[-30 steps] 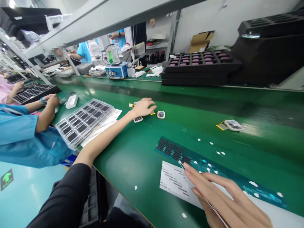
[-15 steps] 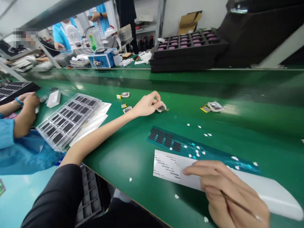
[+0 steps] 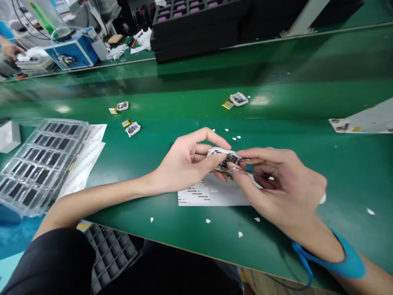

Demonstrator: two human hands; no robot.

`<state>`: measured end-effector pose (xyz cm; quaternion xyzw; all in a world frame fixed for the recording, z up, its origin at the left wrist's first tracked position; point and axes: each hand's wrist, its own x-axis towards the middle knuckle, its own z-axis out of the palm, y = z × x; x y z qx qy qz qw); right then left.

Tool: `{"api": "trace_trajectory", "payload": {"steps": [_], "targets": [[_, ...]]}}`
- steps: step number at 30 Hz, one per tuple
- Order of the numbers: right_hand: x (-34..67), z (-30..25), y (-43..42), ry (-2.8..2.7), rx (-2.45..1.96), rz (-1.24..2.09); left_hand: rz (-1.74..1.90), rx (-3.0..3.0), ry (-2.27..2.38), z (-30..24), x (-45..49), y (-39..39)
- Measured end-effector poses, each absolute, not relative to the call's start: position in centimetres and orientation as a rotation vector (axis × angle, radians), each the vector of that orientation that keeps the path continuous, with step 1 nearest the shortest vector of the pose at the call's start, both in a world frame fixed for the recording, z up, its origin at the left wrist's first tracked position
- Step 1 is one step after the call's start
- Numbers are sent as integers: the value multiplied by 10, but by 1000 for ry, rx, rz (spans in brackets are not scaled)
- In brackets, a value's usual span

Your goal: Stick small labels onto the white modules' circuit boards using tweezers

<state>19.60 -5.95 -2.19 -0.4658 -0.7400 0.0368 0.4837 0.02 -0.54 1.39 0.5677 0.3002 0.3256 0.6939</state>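
My left hand (image 3: 187,164) holds a small white-framed watch-like unit (image 3: 221,163) with its circuit board exposed, pinched between thumb and fingers. From the other side, my right hand (image 3: 285,184) meets the unit's right edge, gripping thin metal tweezers (image 3: 256,173). Fingers hide the tweezers' tips and part of the board. A bit of yellow shows beneath the unit. Under both hands lies a white printed backing sheet (image 3: 193,197), partly covered. A blue wrist strap (image 3: 346,258) with a cord is on my right wrist.
Similar opened units with yellow-edged batteries lie farther back: one unit (image 3: 123,106), another unit (image 3: 133,129) and a third unit (image 3: 238,99). A clear compartment tray (image 3: 41,159) rests on printed sheets at left. Several white scraps dot the table. Black foam trays (image 3: 196,37) stand behind.
My left hand has picked up the unit from the table and brought it nearer, over the sheet. My right hand has lifted off the sheet and met it with the tweezers. The view has tilted down.
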Motion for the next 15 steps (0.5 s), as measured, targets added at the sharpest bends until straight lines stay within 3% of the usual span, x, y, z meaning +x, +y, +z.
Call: {"api": "trace_trajectory", "payload": {"steps": [10,15], "targets": [[195,-20,-62,-1976,-1131,-126,802,1379,849,15,5,-20],[198,-19,-58,-1972,-1167,-15,821,1456,902,10,3,-10]]}}
